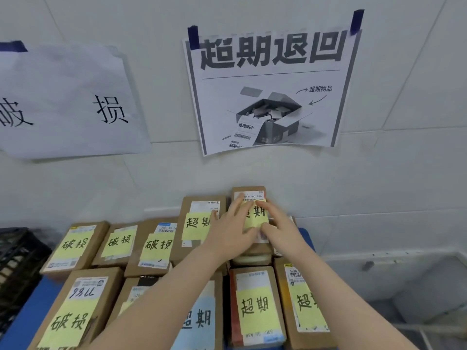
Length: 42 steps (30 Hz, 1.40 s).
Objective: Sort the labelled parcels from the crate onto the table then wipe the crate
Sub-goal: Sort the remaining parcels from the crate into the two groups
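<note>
Left hand [233, 229] and right hand [281, 232] press the parcel [250, 194] with nearly straight fingers [236, 204] — probably settling it under the sign [270, 89], whose heading matches its note [257, 213].

Parcels [255, 306] edge to edge across blue table [30, 306], wall [379, 185] right behind, black crate [17, 261] at left.

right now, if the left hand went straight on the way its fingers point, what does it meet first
The left hand lies on the raised 超期 parcel, fingers pointing away. Past its far edge it would probably meet the white tiled wall below the 超期退回 poster; depth is unclear.
</note>
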{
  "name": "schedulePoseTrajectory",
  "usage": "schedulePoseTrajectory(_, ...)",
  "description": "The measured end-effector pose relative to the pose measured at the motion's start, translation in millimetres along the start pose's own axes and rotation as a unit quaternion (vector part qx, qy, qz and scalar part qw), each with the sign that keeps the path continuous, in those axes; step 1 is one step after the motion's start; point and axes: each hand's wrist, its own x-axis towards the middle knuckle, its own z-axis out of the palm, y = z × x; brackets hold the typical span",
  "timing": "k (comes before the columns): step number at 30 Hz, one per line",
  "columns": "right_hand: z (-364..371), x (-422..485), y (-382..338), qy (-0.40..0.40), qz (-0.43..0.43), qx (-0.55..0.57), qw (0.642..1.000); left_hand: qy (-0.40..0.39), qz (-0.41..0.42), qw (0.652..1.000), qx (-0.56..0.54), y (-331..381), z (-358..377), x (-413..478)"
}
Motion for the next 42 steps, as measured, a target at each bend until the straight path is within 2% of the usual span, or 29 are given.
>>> schedulePoseTrajectory(6,7.7,11.8,13.8,0.004,0.033,0.022,0.999,0.014,-0.034,0.999,0.032,-10.4,6.6,-0.5)
schedulePoseTrajectory(9,7.7,13.1,14.2,-0.007,0.036,0.033,0.999,0.015,-0.064,0.998,0.014,-14.3,4.7,-1.4)
schedulePoseTrajectory(17,10.7,9.6,12.9,-0.043,0.056,0.072,0.995,0.006,-0.064,0.998,0.0,-16.4,3.7,-3.3)
schedulePoseTrajectory(23,21.3,4.5,3.8,0.022,0.033,0.02,0.999,-0.012,-0.071,0.997,-0.001,-21.3,-11.8,-21.8)
schedulePoseTrajectory(28,24.7,-2.9,-6.7,0.027,0.062,-0.007,0.998,0.003,-0.089,0.996,-0.009,-40.5,-37.8,-61.2)
schedulePoseTrajectory(32,28.0,-20.9,-30.6,0.109,0.033,-0.111,0.987,0.033,-0.081,0.996,0.023,-73.6,-72.7,-110.0)
schedulePoseTrajectory(35,59.9,-46.8,-84.8,0.16,-0.063,-0.143,0.975,0.086,-0.076,0.993,0.024,-103.4,-105.1,-164.3)
schedulePoseTrajectory(38,128.3,-92.8,-141.5,0.147,-0.151,-0.133,0.968,0.143,-0.09,0.986,-0.013,-142.5,-123.7,-243.9)
schedulePoseTrajectory(40,187.2,-134.1,-162.1,0.116,-0.17,-0.102,0.973,0.164,-0.118,0.979,-0.031,-178.9,-125.6,-308.7)
schedulePoseTrajectory(42,252.5,-170.4,-170.9,0.092,-0.154,-0.073,0.981,0.157,-0.173,0.971,-0.042,-222.3,-122.4,-375.6)
